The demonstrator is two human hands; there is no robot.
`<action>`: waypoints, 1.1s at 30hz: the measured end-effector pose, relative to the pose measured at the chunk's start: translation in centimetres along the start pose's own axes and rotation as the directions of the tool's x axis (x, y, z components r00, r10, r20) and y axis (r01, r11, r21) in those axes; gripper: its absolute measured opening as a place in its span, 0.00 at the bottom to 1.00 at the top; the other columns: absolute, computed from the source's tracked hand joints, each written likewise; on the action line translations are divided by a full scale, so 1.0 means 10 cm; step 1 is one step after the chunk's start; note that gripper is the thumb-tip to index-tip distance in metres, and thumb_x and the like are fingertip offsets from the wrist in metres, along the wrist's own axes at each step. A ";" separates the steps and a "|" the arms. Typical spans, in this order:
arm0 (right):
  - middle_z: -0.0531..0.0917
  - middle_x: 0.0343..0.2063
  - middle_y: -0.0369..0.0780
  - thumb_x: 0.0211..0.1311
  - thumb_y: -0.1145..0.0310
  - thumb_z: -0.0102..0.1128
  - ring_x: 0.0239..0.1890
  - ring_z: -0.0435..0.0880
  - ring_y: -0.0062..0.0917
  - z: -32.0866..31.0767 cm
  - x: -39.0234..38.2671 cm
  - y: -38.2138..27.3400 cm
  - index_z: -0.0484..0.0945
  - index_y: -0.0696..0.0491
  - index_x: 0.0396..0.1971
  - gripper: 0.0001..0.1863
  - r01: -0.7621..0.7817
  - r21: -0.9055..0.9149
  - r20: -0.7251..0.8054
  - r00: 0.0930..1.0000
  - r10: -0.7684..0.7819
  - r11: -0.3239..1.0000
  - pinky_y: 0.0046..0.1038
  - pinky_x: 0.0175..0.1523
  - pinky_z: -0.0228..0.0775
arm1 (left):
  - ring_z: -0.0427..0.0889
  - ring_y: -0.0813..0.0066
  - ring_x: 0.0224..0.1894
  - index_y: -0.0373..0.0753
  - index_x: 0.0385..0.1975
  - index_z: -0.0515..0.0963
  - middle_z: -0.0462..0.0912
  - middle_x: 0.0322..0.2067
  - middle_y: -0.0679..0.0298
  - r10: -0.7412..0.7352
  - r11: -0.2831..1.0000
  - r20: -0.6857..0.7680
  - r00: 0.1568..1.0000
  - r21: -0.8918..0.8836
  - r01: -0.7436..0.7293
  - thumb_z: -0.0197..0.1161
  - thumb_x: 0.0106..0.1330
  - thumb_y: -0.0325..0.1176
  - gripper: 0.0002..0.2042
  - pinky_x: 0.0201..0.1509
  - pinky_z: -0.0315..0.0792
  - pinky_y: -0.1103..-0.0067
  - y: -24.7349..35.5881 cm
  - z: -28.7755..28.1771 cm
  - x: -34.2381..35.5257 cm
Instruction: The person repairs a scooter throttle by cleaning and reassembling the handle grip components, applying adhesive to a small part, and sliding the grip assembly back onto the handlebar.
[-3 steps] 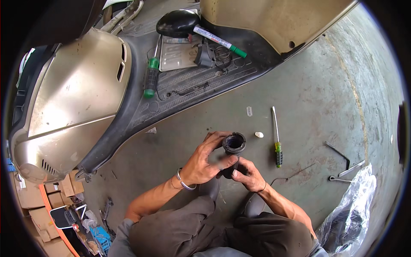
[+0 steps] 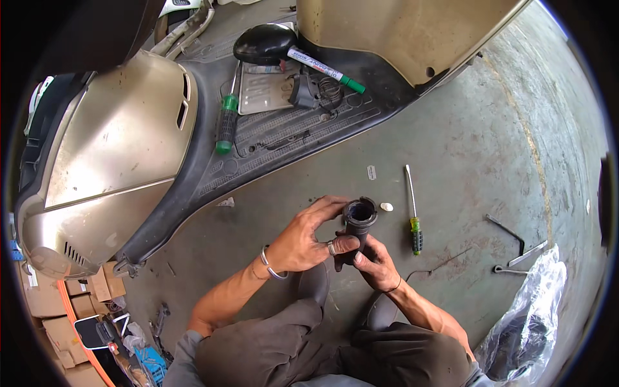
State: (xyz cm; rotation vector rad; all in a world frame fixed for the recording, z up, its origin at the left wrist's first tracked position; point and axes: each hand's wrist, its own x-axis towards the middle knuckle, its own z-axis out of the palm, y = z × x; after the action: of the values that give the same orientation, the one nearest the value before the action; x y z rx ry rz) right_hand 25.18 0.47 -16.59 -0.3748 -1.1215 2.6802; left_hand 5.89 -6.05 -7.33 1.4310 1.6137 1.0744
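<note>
Between my hands, above my knees, is a black handlebar grip (image 2: pixel 358 226), a hollow tube with a wider notched collar at its upper end. The open end faces up, and its dark inside shows. My left hand (image 2: pixel 309 235), with a metal bangle and a ring, holds the tube from the left, thumb across its front and fingers partly hidden behind. My right hand (image 2: pixel 377 266) is closed round the lower part, thumb pressed on its front. The bottom of the grip is mostly covered by my fingers.
A gold scooter (image 2: pixel 116 135) stands ahead and left. Its black footboard (image 2: pixel 258 151) carries a green screwdriver (image 2: pixel 226 122), marker (image 2: pixel 325 69), mirror (image 2: pixel 264 43) and metal plate (image 2: pixel 255 97). On the floor lie another screwdriver (image 2: pixel 414 213), a white cap (image 2: pixel 386 207), hex keys (image 2: pixel 509 232) and a plastic bag (image 2: pixel 532 316).
The grip has shifted slightly to the right and tilted a little. My left thumb, blurred before, now shows sharply on the tube. Both hands keep their hold.
</note>
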 end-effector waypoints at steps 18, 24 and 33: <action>0.79 0.34 0.44 0.63 0.51 0.64 0.35 0.79 0.28 -0.21 -0.48 -0.53 0.65 0.66 0.60 0.38 0.278 -0.174 -0.329 0.888 -0.322 0.945 0.32 0.43 0.72 | 0.77 0.52 0.46 0.33 0.33 0.84 0.80 0.36 0.53 0.180 0.429 -0.031 0.983 0.902 -0.050 0.67 0.59 0.33 0.10 0.51 0.72 0.62 0.27 -0.91 1.54; 0.80 0.37 0.41 0.65 0.53 0.63 0.39 0.79 0.24 -0.23 -0.53 -0.58 0.68 0.64 0.59 0.34 0.273 -0.186 -0.274 0.908 -0.317 0.944 0.29 0.47 0.73 | 0.77 0.51 0.46 0.31 0.35 0.82 0.79 0.37 0.51 0.225 0.401 -0.024 0.974 0.914 -0.070 0.65 0.60 0.31 0.09 0.51 0.71 0.64 0.26 -0.92 1.54; 0.76 0.29 0.37 0.63 0.51 0.63 0.30 0.74 0.19 -0.21 -0.52 -0.74 0.68 0.64 0.57 0.35 0.358 -0.298 -0.310 0.841 -0.444 0.885 0.24 0.37 0.67 | 0.76 0.78 0.48 0.34 0.38 0.80 0.79 0.52 0.60 0.023 0.999 -0.093 0.995 -0.031 -0.026 0.66 0.64 0.27 0.06 0.52 0.71 0.79 0.66 -0.69 0.81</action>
State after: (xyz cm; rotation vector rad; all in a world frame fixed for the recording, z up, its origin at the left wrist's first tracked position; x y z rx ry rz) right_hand 31.47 5.47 -11.92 -0.5811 -1.2283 2.0124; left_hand 1.20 1.39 1.54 1.4018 1.6399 1.1909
